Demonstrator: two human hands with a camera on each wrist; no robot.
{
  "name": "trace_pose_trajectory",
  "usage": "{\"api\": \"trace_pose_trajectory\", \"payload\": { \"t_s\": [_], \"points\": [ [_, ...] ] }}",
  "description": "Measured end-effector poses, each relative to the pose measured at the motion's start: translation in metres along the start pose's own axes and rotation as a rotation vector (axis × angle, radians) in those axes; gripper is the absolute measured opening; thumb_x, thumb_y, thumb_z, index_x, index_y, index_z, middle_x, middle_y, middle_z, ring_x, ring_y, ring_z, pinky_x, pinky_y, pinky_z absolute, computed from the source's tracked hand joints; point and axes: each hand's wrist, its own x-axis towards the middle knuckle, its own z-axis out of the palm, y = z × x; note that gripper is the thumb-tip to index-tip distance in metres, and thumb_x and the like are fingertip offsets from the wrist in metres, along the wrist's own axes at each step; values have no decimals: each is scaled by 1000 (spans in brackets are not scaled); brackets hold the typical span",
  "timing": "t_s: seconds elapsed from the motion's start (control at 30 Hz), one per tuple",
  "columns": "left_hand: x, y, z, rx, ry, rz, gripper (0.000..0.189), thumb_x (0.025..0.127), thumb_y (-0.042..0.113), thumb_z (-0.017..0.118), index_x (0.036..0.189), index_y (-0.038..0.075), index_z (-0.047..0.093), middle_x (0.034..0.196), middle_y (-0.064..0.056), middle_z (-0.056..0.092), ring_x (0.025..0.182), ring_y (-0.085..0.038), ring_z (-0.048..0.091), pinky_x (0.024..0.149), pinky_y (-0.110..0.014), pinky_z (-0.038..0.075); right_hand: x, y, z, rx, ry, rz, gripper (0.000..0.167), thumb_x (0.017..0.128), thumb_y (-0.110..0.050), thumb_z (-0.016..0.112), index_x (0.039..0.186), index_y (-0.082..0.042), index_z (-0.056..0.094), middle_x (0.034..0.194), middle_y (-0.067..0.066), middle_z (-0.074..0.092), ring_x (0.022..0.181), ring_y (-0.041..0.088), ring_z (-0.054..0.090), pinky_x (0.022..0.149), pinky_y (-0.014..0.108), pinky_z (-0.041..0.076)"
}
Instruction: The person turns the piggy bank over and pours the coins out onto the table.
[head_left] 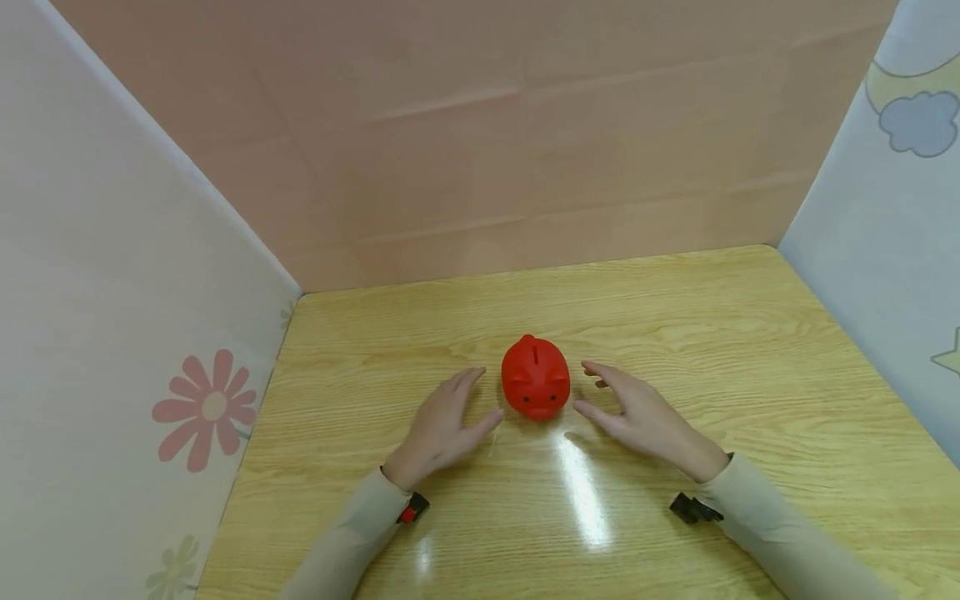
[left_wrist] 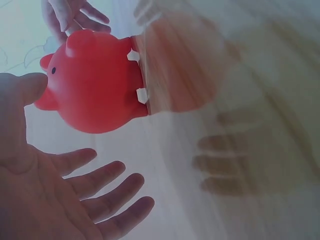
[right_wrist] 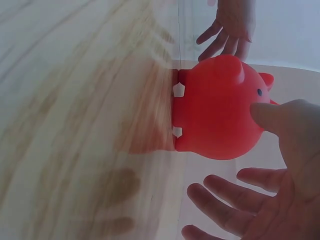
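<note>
A red piggy bank stands upright on the wooden table, its snout toward me and the coin slot on top of its back. To its left is my left hand, fingers spread and thumb apart, with a gap between it and the pig in the head view. My right hand is on the opposite side, also with fingers extended and apart from the pig. In the left wrist view the piggy bank shows its side and short feet on the tabletop. The right wrist view shows the piggy bank beyond my thumb.
The glossy wooden table reflects light in front of the pig. A plain brownish-pink backdrop rises behind it. White side panels stand left and right, the left panel printed with flowers. A dark camera is strapped at each wrist.
</note>
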Motion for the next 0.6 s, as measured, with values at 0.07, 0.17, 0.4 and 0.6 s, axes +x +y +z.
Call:
{"api": "trace_pose_trajectory", "payload": {
  "t_s": [0.07, 0.17, 0.4, 0.6],
  "points": [
    [3, 2, 1, -21, -12, -13, 84, 101, 64, 58, 165, 13, 38, 167, -9, 46, 153, -34, 47, 123, -58, 42, 1, -1, 1, 9, -9, 9, 69, 102, -39, 73, 154, 0, 51, 145, 20, 66, 122, 38, 71, 96, 57, 60],
    [8, 4, 5, -67, -37, -46, 89, 100, 69, 57, 167, 14, 34, 169, -7, 43, 154, -31, 45, 124, -56, 41, 2, -2, 3, 35, -17, 14, 72, 102, -37, 74, 157, 0, 47, 141, 20, 69, 120, 39, 72, 94, 57, 61],
    [19, 5, 10, -181, -76, -79, 93, 99, 70, 57, 170, 19, 26, 163, -9, 51, 143, -29, 57, 116, -58, 49, 8, -7, 9, 62, -36, -17, 68, 106, -36, 67, 158, -1, 44, 136, 16, 73, 119, 37, 73, 94, 55, 62],
    [26, 8, 13, -293, -117, -46, 95, 100, 66, 61, 171, 15, 23, 146, -8, 67, 132, -23, 65, 112, -58, 51, 9, -11, 11, 65, -52, -53, 61, 109, -33, 63, 158, -3, 44, 130, 15, 76, 112, 31, 77, 93, 55, 62]
  ]
}}
